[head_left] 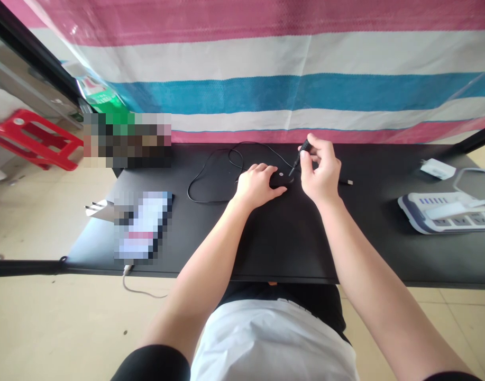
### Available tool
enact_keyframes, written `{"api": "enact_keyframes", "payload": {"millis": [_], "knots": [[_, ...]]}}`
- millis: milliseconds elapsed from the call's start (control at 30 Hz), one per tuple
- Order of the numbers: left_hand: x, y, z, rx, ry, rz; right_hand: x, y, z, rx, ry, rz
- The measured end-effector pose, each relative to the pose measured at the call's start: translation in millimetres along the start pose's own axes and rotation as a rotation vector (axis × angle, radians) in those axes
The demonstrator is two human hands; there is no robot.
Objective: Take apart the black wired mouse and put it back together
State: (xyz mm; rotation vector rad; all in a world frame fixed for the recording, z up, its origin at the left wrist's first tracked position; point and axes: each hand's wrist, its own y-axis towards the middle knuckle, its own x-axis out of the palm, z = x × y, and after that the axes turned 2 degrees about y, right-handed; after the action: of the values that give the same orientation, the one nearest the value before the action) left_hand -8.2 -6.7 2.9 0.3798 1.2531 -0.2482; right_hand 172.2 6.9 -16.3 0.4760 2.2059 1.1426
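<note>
My right hand (321, 166) grips a black-handled screwdriver (304, 147), which slants down to the left. Its tip is at or close to the right end of a black corded computer mouse (284, 181), dark against the tabletop. Over the mouse's left part lies my left hand (258, 185), thumb and fingers spread around it and pinning it to the table. A thin black cable (188, 186) loops on the table to the left and behind. A small pale round spot shows by the mouse. Most of the mouse is hidden or blends into the black surface.
Right of my hands lies a USB plug (349, 182). A power strip (444, 225) and a white charger (438, 169) sit farther right. On the left are a phone (145, 225) with a cord and a white plug adapter (99, 209). A striped sheet (290, 58) hangs behind the black table (290, 254).
</note>
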Motion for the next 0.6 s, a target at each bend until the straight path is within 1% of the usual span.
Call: {"api": "enact_keyframes", "payload": {"millis": [367, 600], "knots": [[0.5, 0.7, -0.2, -0.003, 0.006, -0.004, -0.4, 0.4, 0.2, 0.017, -0.072, 0.053], [-0.4, 0.1, -0.1, -0.006, 0.002, -0.005, 1.4, -0.9, 2.4, 0.039, -0.036, 0.053]]}}
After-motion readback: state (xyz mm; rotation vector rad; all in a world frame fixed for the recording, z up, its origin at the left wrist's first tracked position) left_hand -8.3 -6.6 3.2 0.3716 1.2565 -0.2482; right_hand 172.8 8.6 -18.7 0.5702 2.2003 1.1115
